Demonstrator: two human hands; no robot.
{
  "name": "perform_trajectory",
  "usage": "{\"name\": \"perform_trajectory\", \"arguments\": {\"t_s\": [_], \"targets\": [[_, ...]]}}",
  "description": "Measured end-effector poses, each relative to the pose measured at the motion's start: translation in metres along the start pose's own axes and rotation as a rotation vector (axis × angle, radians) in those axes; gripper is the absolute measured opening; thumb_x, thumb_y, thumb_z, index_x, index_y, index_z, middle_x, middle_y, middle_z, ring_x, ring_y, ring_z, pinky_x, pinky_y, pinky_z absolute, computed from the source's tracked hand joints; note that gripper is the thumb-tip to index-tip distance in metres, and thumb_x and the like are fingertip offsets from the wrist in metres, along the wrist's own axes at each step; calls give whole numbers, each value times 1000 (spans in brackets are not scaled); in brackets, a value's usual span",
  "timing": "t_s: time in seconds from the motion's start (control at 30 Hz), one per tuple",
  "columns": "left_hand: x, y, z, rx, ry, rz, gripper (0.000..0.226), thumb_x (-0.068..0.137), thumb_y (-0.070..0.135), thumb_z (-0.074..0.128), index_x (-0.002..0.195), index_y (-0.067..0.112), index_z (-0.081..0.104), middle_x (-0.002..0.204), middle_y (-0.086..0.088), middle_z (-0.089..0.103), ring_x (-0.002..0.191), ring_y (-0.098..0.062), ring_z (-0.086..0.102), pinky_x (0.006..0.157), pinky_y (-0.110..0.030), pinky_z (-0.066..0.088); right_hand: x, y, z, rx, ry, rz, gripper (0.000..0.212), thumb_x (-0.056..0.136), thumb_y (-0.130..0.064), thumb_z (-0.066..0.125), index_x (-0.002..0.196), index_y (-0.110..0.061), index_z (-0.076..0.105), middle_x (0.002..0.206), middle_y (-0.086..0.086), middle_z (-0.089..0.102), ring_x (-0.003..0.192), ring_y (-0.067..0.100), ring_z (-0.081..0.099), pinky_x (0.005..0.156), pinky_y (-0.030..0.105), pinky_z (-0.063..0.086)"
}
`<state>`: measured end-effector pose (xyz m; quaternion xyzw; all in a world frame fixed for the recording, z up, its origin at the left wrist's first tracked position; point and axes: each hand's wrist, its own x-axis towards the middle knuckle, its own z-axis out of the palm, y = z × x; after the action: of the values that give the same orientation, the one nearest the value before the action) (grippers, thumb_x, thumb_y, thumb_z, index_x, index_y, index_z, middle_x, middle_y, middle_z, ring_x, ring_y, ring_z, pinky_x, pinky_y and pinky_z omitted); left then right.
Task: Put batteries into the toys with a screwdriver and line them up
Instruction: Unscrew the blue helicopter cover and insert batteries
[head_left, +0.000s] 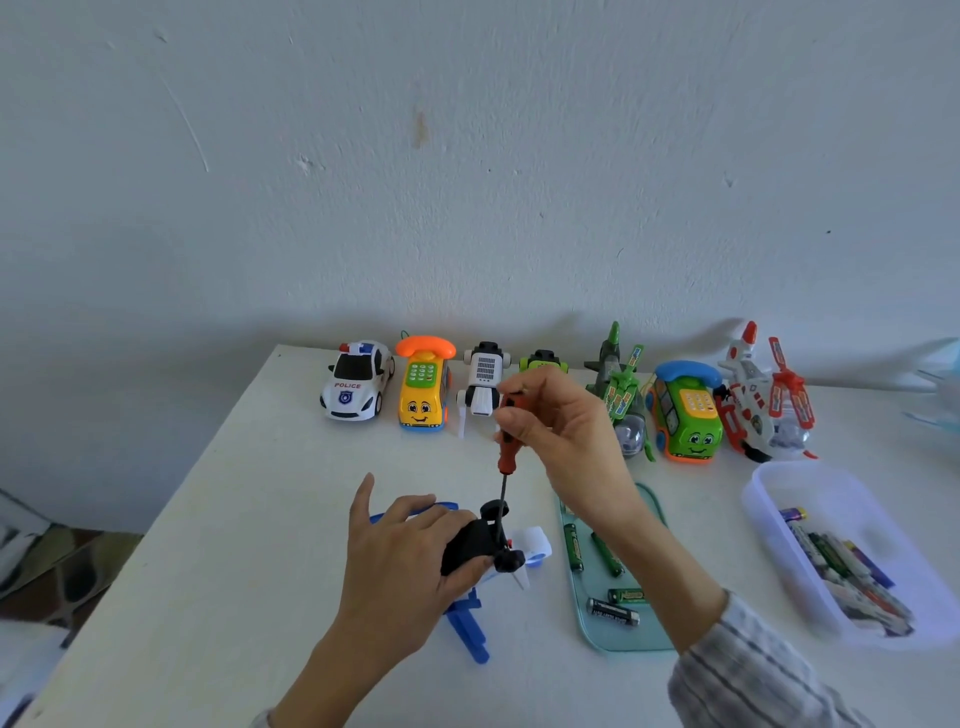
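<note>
A white desk (234, 519) stands against a pale wall. Near its front edge lies a blue-and-white toy helicopter (485, 558), turned over so that its black underside and wheels face up. The left hand (410, 566) holds it down, thumb and fingers curled around the black belly, index finger lifted straight. The right hand (558, 431) pinches the orange-and-black handle of a screwdriver (504, 457) between thumb and fingertips; the tool stands nearly upright, its shaft running down to the toy's underside.

Along the back edge a row of toys faces forward: a police car (356, 382), a yellow phone bus (423, 384) with an orange handset, a white-and-black vehicle (483, 384), a lime-green vehicle (543, 360) partly hidden behind the right hand, a green helicopter (621, 392), a green phone bus (688, 410) with a blue handset, and a white-and-red helicopter (763, 397).

Right of the held toy, a pale green tray (623, 642) holds loose batteries (613, 610). Toward the right edge, a clear plastic box (769, 509) holds more batteries.
</note>
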<state>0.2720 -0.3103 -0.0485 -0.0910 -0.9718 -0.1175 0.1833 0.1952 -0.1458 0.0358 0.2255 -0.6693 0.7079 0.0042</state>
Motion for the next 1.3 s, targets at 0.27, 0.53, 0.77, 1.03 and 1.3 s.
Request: {"name": "perform_trajectory", "arguments": {"t_s": [0.27,0.53,0.77,1.03,1.3], "targets": [[1,-1,1,-18,12,-1,47,88,70,31,88,39,67,77,24,66,89,-7,67,109,-50,16,-1,2,-3,61,0,49,12,87,-9,63,98,-11,63,86,19,59,72,34,58,61,43,55],[-1,1,1,-10,4,-17,48,86,71,32,87,40,68,77,24,67,88,-6,67,108,-49,18,-10,1,15,50,-113,-8,36,91,2,41,102,-29,55,88,12,62,69,28,64,61,34,50],[4,-1,2,-23,1,-20,36,82,67,41,86,41,65,73,25,64,88,-5,66,108,-48,19,-18,1,19,-74,32,-52,18,79,-36,70,91,-42,59,90,-1,62,78,21,59,61,40,53],[6,-3,4,-3,31,0,39,82,66,40,84,39,67,72,24,65,81,-5,66,105,-47,20,-13,-5,3,-38,-7,-8,35,93,8,44,98,-22,62,94,13,62,78,33,62,66,39,56],[7,-4,4,5,43,4,40,82,67,38,84,39,67,72,25,65,79,-4,66,105,-47,20,-17,-4,0,4,44,-83,21,84,0,58,91,-19,60,80,13,63,64,39,60,62,45,54]]}}
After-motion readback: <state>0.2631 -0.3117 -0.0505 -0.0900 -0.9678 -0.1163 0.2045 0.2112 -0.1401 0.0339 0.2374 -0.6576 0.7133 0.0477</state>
